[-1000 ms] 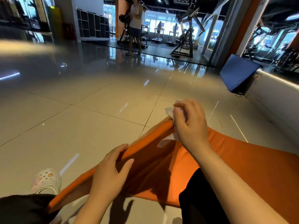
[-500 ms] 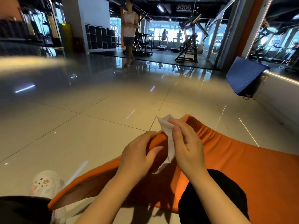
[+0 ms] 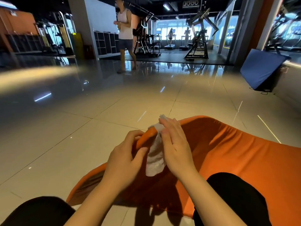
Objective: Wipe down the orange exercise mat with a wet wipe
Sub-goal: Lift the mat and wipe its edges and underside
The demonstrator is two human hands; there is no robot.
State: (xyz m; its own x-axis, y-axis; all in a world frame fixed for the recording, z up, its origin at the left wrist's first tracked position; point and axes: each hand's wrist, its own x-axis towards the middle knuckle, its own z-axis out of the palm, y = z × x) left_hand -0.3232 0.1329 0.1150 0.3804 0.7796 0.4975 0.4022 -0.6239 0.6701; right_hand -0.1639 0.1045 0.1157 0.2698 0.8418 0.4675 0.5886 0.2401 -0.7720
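Here, left hand (image 3: 123,162) fingers gripping curled orange mat (image 3: 244,160) edge (right hand (image 3: 176,148) fingers flat on crumpled white wipe (image 3: 154,159)).

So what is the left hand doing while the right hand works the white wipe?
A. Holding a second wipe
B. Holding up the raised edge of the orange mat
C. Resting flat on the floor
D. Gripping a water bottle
B: the left hand grips the lifted edge of the orange mat, beside the wipe pressed by the right hand.
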